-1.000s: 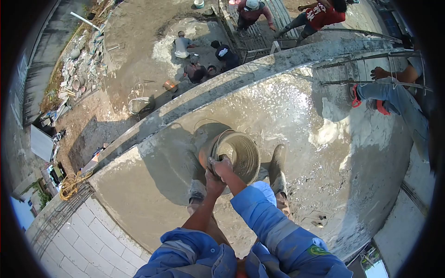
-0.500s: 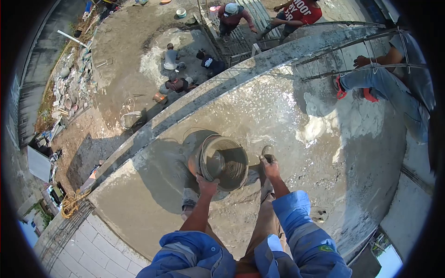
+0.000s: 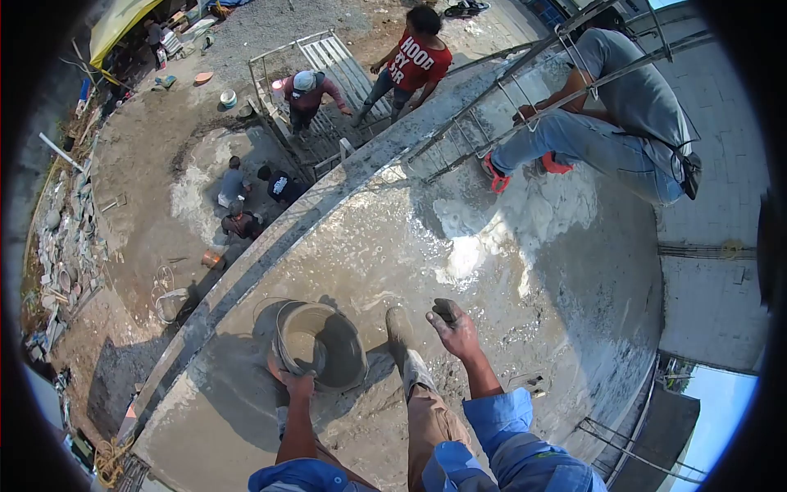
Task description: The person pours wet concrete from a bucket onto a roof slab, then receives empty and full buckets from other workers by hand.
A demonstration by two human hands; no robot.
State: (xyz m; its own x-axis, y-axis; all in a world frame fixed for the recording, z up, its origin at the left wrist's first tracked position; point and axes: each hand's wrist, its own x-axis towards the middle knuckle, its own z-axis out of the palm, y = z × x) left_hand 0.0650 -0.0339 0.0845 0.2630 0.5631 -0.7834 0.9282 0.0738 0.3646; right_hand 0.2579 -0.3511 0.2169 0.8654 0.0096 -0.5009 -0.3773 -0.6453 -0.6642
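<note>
A cement-caked bucket (image 3: 343, 348) hangs tilted in front of my legs, its opening towards me, with some grey mix visible inside. My left hand (image 3: 293, 380) is closed on the bucket's near left edge; part of its fingers is hidden behind the bucket. Off to the right, my right hand (image 3: 455, 330) is empty, thumb and fingers apart, the fingertips grey with cement. A muddy boot (image 3: 400, 332) of mine stands on the wet concrete between the bucket and that hand.
Wet concrete (image 3: 344, 262) covers the raised slab, bordered by a concrete edge (image 3: 270, 238) with a drop beyond. A person in jeans (image 3: 574, 139) sits at upper right beside a rebar cage (image 3: 467, 131). Several people work below, one in a red shirt (image 3: 414, 61).
My view has swung right, so the surroundings appear further left. My right hand has lifted and opened outwards. The bucket stays in my left hand, and my right foot has stepped forward.
</note>
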